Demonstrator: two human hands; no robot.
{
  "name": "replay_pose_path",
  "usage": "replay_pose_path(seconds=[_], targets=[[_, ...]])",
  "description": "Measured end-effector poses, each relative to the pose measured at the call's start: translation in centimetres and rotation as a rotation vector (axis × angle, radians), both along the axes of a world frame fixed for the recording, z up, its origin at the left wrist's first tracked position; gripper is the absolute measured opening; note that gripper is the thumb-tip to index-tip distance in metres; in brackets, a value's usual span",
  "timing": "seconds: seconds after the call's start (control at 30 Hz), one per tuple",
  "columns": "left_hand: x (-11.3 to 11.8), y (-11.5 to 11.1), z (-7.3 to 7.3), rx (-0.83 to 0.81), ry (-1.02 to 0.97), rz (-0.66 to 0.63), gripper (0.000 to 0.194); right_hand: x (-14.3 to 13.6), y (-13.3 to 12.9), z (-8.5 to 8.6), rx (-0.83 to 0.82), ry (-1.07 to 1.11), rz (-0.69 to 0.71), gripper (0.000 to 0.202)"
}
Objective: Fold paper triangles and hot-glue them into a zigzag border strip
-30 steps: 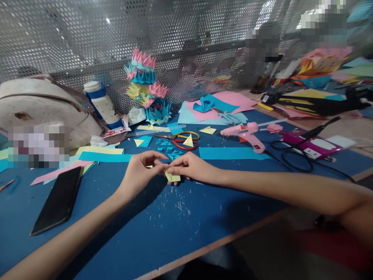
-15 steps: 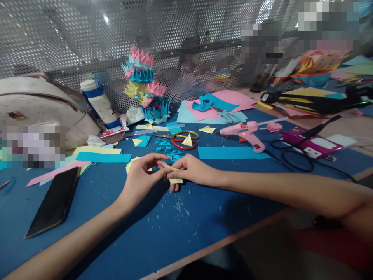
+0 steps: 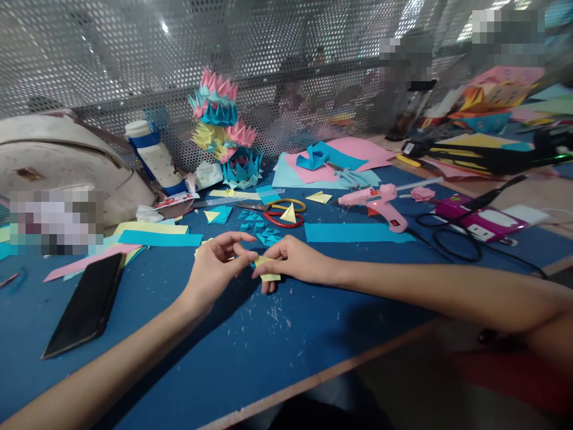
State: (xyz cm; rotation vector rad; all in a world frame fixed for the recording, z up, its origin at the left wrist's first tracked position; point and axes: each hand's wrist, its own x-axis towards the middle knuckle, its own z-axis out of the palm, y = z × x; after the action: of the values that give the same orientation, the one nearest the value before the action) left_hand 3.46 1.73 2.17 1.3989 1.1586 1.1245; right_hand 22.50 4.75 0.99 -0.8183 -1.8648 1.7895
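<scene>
Yellow paper [image 3: 270,277]: between both hands, over the blue table [image 3: 233,370]
Right hand [image 3: 293,261]: closed, pinching that sheet between thumb and fingers
Left hand [image 3: 208,266]: loosely curled, thumb tip by the sheet's edge; cannot tell whether gripping
Just beyond: blue folded triangles [image 3: 266,235], then scissors [image 3: 268,208] with a yellow triangle [image 3: 289,214] at the handles
Right side: blue strip [image 3: 358,233], pink glue gun [image 3: 380,206] behind
Left side: black phone [image 3: 85,304], flat
Back: backpack [image 3: 67,158], bottle [image 3: 154,155], tiered paper flowers [image 3: 219,116]
</scene>
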Motion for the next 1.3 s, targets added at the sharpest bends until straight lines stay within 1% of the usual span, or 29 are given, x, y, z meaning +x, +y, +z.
replay_pose_path(seconds=[0.13, 0.23, 0.3, 0.37, 0.43, 0.47, 0.57, 0.63, 0.77, 1.0, 1.2, 1.3], targets=[[0.1, -0.1, -0.4, 0.013, 0.000, 0.036, 0.028, 0.1, 0.1, -0.3, -0.001, 0.007, 0.005, 0.030], [0.3, -0.2, -0.7, -0.022, 0.003, -0.006, 0.019, 0.2, 0.2, -0.6, -0.018, 0.033, 0.033, 0.036], [0.3, -0.2, -0.7, -0.038, 0.009, -0.026, 0.014, 0.3, 0.4, -0.7, 0.011, 0.041, 0.078, 0.040], [0.1, -0.1, -0.6, -0.042, 0.002, -0.022, 0.015, 0.4, 0.8, -0.6, 0.067, 0.058, 0.147, 0.050], [-0.1, 0.2, -0.5, -0.041, -0.015, -0.006, 0.016, 0.7, 1.4, -0.4, 0.080, 0.094, 0.242, 0.059], [-0.3, 0.3, -0.4, -0.040, -0.023, 0.001, 0.016, 0.8, 1.7, -0.3, 0.064, 0.117, 0.298, 0.058], [-0.8, 0.8, -0.4, -0.045, -0.047, 0.011, 0.017, 1.2, 2.6, 0.0, 0.003, 0.170, 0.451, 0.041], [-0.9, 0.9, -0.4, -0.045, -0.056, 0.012, 0.018, 1.4, 2.9, 0.0, 0.025, 0.177, 0.495, 0.042], [-0.8, 0.8, -0.4, -0.034, -0.052, 0.008, 0.018, 1.4, 2.7, -0.3, 0.112, 0.119, 0.439, 0.038], [-0.4, 0.2, -0.4, -0.004, -0.019, -0.014, 0.017, 1.0, 2.2, -0.6, 0.056, 0.046, 0.360, 0.029], [0.0, -0.3, -0.3, 0.005, 0.010, -0.063, 0.017, 1.0, 2.3, -0.7, 0.048, 0.014, 0.362, 0.036], [0.2, -0.5, -0.2, 0.027, 0.058, -0.062, 0.016, 1.0, 2.3, -0.9, 0.048, 0.006, 0.372, 0.039]])
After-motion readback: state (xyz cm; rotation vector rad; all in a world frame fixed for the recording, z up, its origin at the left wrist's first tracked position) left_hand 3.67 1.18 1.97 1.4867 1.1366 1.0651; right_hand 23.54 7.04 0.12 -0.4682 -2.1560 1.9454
